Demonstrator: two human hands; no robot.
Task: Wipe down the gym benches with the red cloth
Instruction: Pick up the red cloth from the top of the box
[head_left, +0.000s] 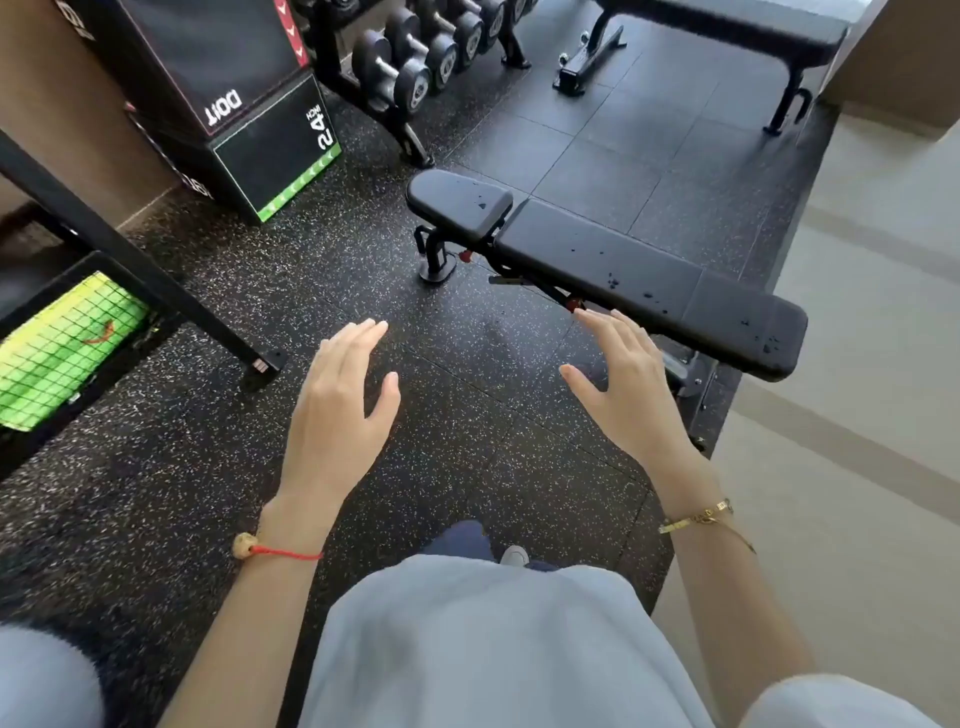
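A black padded gym bench (623, 270) stands on the speckled rubber floor just ahead and to the right, its seat and back pads dotted with dark droplets. A second black flat bench (753, 26) stands at the far right near the wall. My left hand (337, 405) and my right hand (623, 389) hover palms down above the floor in front of me, fingers straight, holding nothing. The fingertips of my right hand lie close to the near edge of the nearer bench. No red cloth shows in this view.
A dumbbell rack (415, 67) lines the far wall. Black plyo boxes (249, 119) are stacked at the far left. A black steel frame leg (156, 270) crosses the left side over a green mesh panel (57, 353). Beige flooring (857, 364) runs along the right.
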